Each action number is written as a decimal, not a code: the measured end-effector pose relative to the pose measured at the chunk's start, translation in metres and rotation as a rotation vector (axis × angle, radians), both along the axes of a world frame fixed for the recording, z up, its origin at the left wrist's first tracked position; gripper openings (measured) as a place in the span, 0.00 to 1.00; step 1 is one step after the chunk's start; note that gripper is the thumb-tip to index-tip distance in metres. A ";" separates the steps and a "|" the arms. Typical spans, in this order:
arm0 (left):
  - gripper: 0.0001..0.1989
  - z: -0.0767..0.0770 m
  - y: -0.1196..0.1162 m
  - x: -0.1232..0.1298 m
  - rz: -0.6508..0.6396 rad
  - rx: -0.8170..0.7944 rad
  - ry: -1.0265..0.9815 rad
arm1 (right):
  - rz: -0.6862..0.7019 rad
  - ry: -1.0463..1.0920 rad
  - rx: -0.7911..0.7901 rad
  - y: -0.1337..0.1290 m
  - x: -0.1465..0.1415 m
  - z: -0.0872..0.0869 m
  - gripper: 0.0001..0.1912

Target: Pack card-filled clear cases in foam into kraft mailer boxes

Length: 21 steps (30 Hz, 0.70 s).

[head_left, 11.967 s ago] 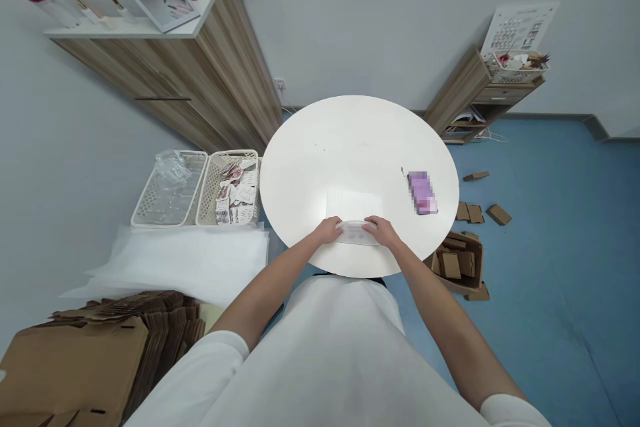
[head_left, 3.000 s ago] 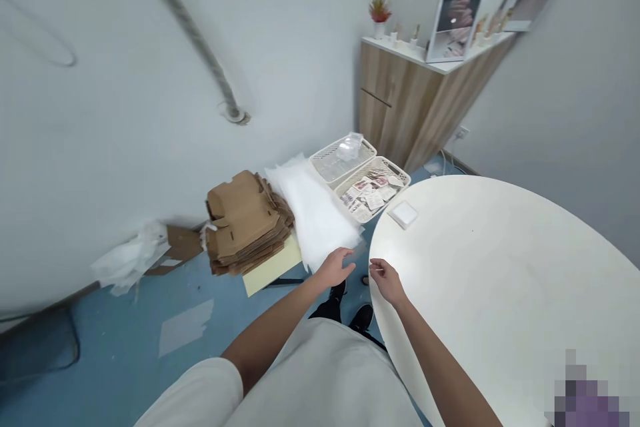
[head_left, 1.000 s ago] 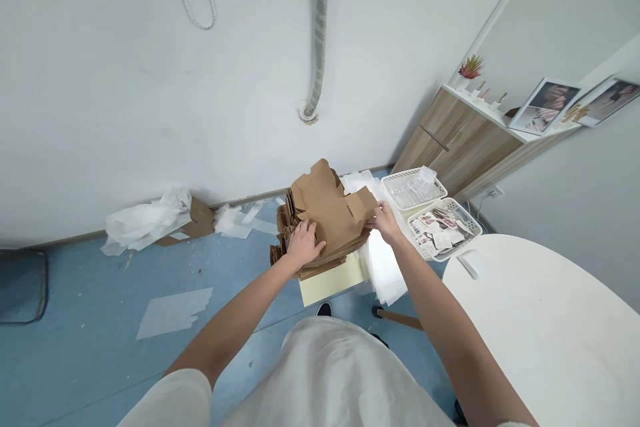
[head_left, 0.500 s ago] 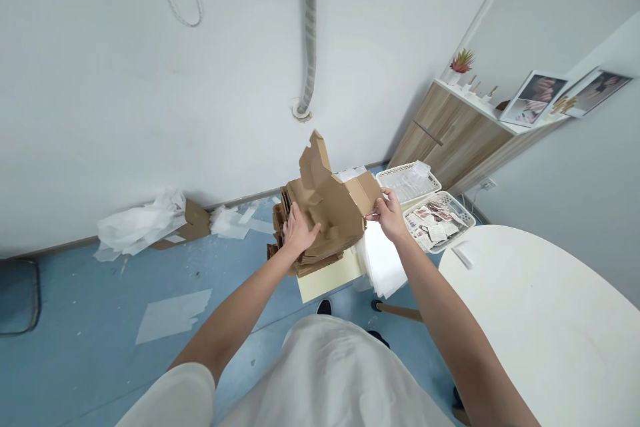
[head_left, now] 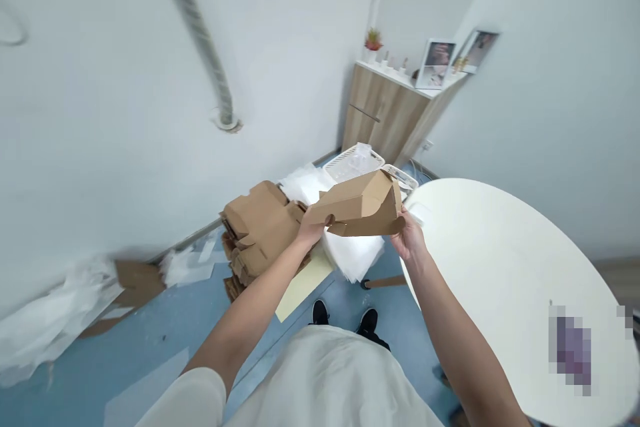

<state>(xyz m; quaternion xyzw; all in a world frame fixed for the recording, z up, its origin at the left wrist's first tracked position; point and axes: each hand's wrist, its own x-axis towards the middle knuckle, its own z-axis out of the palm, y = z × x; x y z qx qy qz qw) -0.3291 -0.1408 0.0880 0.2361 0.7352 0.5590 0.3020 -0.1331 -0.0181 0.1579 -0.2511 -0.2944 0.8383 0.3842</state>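
Note:
Between my two hands is a partly folded brown cardboard box [head_left: 350, 203], held up in the air with its side walls raised and flaps loose. My left hand [head_left: 311, 228] grips its left end; the fingertips are partly hidden by the cardboard. At the right end, my right hand [head_left: 409, 235] is closed on a side wall near a curved flap. Just left of the box lies a stack of flattened cardboard boxes [head_left: 265, 223] on a pale yellow surface [head_left: 305, 287]. Thin white sheets [head_left: 353, 257] sit below the held box.
A round white table [head_left: 500, 267] stands at the right, with a blurred-out patch on it. White baskets [head_left: 345, 163] are behind the box, near a wooden cabinet [head_left: 380, 103]. Crumpled white wrapping [head_left: 65, 320] and a brown carton [head_left: 137, 287] lie on the floor at left.
The top cardboard box has come off the stack and moved right, its walls now folded up. Both hands moved with it, and my view turned to the right.

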 end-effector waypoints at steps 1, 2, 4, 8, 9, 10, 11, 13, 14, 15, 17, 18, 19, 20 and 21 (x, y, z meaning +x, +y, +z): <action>0.20 0.000 0.011 0.010 -0.028 0.000 -0.011 | -0.042 0.017 -0.043 0.003 0.015 -0.004 0.14; 0.20 0.001 0.021 0.020 -0.072 -0.011 -0.025 | -0.079 0.031 -0.090 0.005 0.030 -0.008 0.14; 0.20 0.002 0.039 0.043 -0.175 -0.047 -0.064 | -0.141 0.055 -0.189 0.008 0.060 -0.016 0.14; 0.28 0.003 0.067 0.099 -0.315 -0.150 -0.147 | -0.254 0.150 -0.326 0.008 0.123 -0.030 0.16; 0.30 0.002 0.072 0.115 -0.341 -0.188 -0.195 | -0.283 0.174 -0.335 0.007 0.139 -0.033 0.16; 0.31 0.000 0.077 0.131 -0.387 -0.224 -0.262 | -0.316 0.189 -0.336 0.007 0.155 -0.037 0.16; 0.31 -0.002 0.082 0.147 -0.450 -0.249 -0.337 | -0.352 0.191 -0.330 0.006 0.172 -0.041 0.15; 0.27 -0.009 0.093 0.178 -0.589 -0.250 -0.468 | -0.414 0.149 -0.301 0.006 0.204 -0.051 0.13; 0.25 -0.013 0.099 0.193 -0.638 -0.230 -0.498 | -0.435 0.109 -0.278 0.006 0.219 -0.056 0.12; 0.22 -0.017 0.105 0.207 -0.664 -0.208 -0.494 | -0.454 0.061 -0.250 0.007 0.235 -0.062 0.11; 0.18 -0.025 0.117 0.232 -0.655 -0.180 -0.389 | -0.494 -0.045 -0.189 0.009 0.263 -0.072 0.10; 0.16 -0.029 0.124 0.243 -0.641 -0.178 -0.298 | -0.527 -0.101 -0.161 0.011 0.277 -0.077 0.10; 0.14 -0.032 0.130 0.252 -0.632 -0.180 -0.194 | -0.570 -0.160 -0.138 0.012 0.290 -0.082 0.11; 0.13 -0.035 0.136 0.261 -0.632 -0.188 -0.083 | -0.619 -0.225 -0.121 0.014 0.303 -0.086 0.11; 0.12 -0.036 0.141 0.268 -0.637 -0.198 0.029 | -0.668 -0.299 -0.107 0.015 0.316 -0.090 0.12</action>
